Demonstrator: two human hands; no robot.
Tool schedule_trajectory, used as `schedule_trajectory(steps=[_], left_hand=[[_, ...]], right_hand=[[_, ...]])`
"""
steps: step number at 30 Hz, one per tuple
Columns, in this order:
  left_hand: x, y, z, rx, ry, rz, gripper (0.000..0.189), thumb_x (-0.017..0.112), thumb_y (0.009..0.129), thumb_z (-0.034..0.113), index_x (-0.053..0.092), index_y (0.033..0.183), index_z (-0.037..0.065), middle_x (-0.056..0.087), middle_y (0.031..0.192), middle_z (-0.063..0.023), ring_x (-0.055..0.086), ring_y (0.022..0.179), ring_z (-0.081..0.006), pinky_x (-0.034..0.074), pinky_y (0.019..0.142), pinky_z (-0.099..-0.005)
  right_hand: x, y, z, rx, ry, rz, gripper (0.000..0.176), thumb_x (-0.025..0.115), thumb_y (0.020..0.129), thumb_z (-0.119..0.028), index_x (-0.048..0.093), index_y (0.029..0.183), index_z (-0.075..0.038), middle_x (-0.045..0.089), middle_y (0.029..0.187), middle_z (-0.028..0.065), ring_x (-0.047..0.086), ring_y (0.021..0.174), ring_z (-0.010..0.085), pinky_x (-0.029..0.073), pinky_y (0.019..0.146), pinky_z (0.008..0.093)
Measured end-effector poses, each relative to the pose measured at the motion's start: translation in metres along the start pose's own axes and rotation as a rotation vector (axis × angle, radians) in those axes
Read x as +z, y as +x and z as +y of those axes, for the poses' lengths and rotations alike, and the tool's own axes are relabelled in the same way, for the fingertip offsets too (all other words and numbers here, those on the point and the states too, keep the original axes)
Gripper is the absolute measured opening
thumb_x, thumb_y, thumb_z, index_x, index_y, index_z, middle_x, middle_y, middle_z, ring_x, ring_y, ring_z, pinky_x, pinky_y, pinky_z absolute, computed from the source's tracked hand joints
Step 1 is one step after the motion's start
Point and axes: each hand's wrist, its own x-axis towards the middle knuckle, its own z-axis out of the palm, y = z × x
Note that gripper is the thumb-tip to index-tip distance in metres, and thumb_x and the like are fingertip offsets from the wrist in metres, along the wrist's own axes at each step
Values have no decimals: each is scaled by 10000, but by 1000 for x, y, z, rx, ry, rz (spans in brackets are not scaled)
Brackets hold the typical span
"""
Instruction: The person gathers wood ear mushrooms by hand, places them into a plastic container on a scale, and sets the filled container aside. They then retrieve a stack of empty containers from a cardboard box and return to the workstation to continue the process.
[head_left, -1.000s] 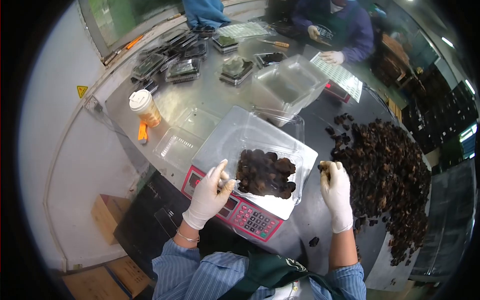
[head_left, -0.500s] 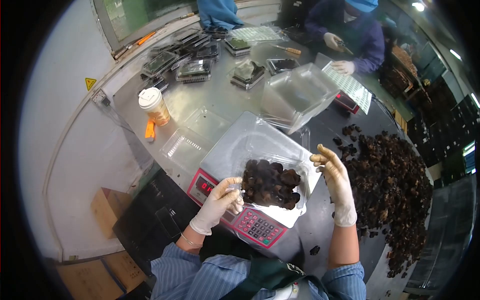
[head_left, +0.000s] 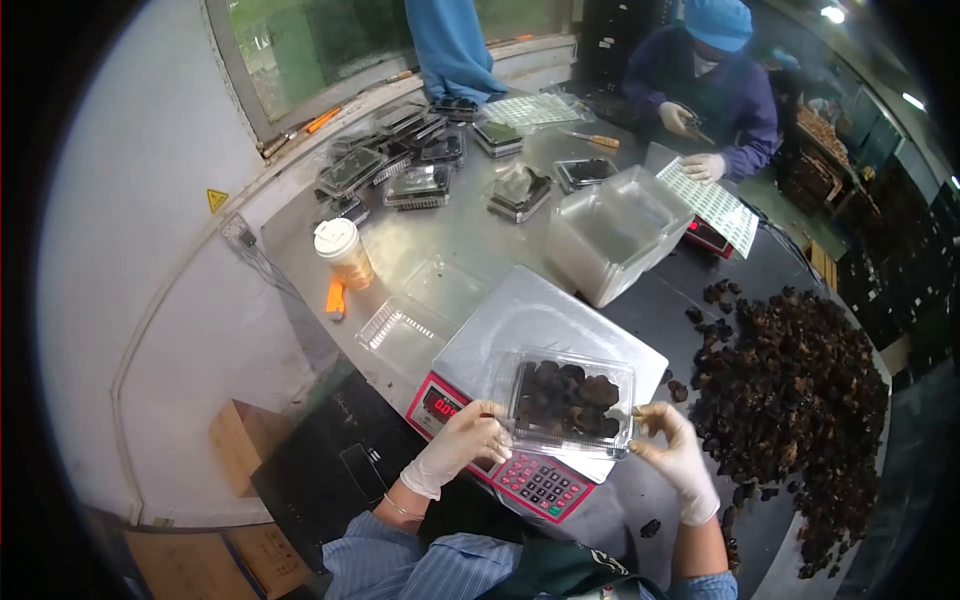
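A clear plastic box [head_left: 570, 402] filled with dark, curled dried pieces is over the metal plate of a red-framed scale [head_left: 545, 322]. Its transparent lid lies over the contents. My left hand [head_left: 462, 445], in a pale glove, pinches the box's left edge. At the right front corner, my right hand [head_left: 677, 455], also gloved, grips the box between thumb and fingers. The scale's keypad [head_left: 543, 484] shows just below the box, and its red display is partly hidden by my left hand.
A large pile of dark pieces [head_left: 790, 410] covers the right side. Nested clear trays [head_left: 615, 230] stand behind the scale. A lidded cup [head_left: 343, 250], an orange tool [head_left: 336, 298] and filled boxes [head_left: 418, 186] are at the left and back. Across the table a person [head_left: 715, 90] works beside a label sheet [head_left: 710, 198].
My right hand has come down from beside the box onto its right edge. The lid now lies over the contents. The whole view has shifted, with the scene lower and further right.
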Motion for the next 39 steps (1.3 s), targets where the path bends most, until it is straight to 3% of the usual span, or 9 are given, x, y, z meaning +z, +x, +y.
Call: schedule_trajectory(steps=[2, 7, 15, 19, 26, 31, 34, 36, 39], left_hand=[[5, 1, -3, -12, 225, 91, 268, 566, 897, 138, 462, 1116, 26, 608, 873, -123, 628, 767, -175, 535, 676, -278], [13, 2, -2, 32, 385, 173, 233, 548, 829, -46, 455, 1032, 21, 606, 795, -96, 622, 709, -153, 526, 634, -253], [11, 1, -16, 218, 493, 150, 225, 477, 847, -73, 413, 1023, 53, 554, 744, -59, 582, 656, -124, 498, 599, -238], [27, -8, -1, 172, 625, 42, 534, 592, 810, -55, 316, 1261, 22, 553, 982, -71, 579, 934, -147, 490, 801, -273], [27, 23, -2, 1078, 1593, -225, 656, 664, 661, -19, 430, 1269, 58, 502, 1162, -149, 522, 1062, -327, 427, 912, -411], [52, 20, 5, 1014, 1496, -205, 596, 695, 650, -8, 489, 1205, 61, 489, 1220, -147, 513, 1112, -323, 433, 931, -396], [59, 21, 25, 652, 1029, -407, 606, 747, 657, 4, 485, 1203, 34, 519, 1196, -138, 537, 1098, -261, 448, 920, -359], [60, 34, 39, 465, 527, -260, 524, 756, 728, 69, 494, 1174, -16, 564, 1130, -93, 548, 1049, -172, 450, 908, -317], [45, 76, 104, 558, 614, 72, 587, 679, 819, 178, 408, 1303, -14, 551, 1182, -107, 540, 1073, -181, 440, 917, -333]], right_hand=[[23, -16, 5, 158, 303, 192, 429, 738, 753, -64, 518, 1114, 10, 577, 857, 26, 542, 815, 81, 449, 726, 209], [28, -21, 7, 504, 556, 14, 250, 535, 863, 15, 430, 1089, 44, 555, 842, 77, 546, 621, 106, 448, 559, 221], [50, -28, 18, 205, 319, 158, 233, 500, 865, 30, 414, 1081, 14, 550, 805, 61, 530, 678, 100, 443, 627, 231], [41, -34, 22, -40, -5, 331, 230, 580, 831, 39, 474, 1033, 8, 587, 795, 88, 595, 747, 144, 484, 690, 260], [22, -26, 18, -641, -536, 530, 309, 646, 543, 70, 441, 715, -85, 639, 864, 49, 569, 786, 259, 428, 708, 335], [27, -38, 23, -270, -291, 435, 233, 647, 626, 70, 467, 680, -68, 656, 875, 84, 578, 785, 270, 444, 720, 338], [26, -55, 1, 108, 399, 122, 277, 685, 732, -15, 554, 975, -34, 616, 947, 87, 576, 852, 178, 450, 781, 304], [27, -61, 9, 2, 49, 96, 410, 698, 755, -47, 526, 1126, -33, 582, 1020, 74, 545, 871, 125, 441, 813, 276], [20, -70, 3, 11, 57, 108, 403, 692, 750, -35, 532, 1119, -9, 571, 1055, 75, 541, 850, 137, 454, 803, 269]])
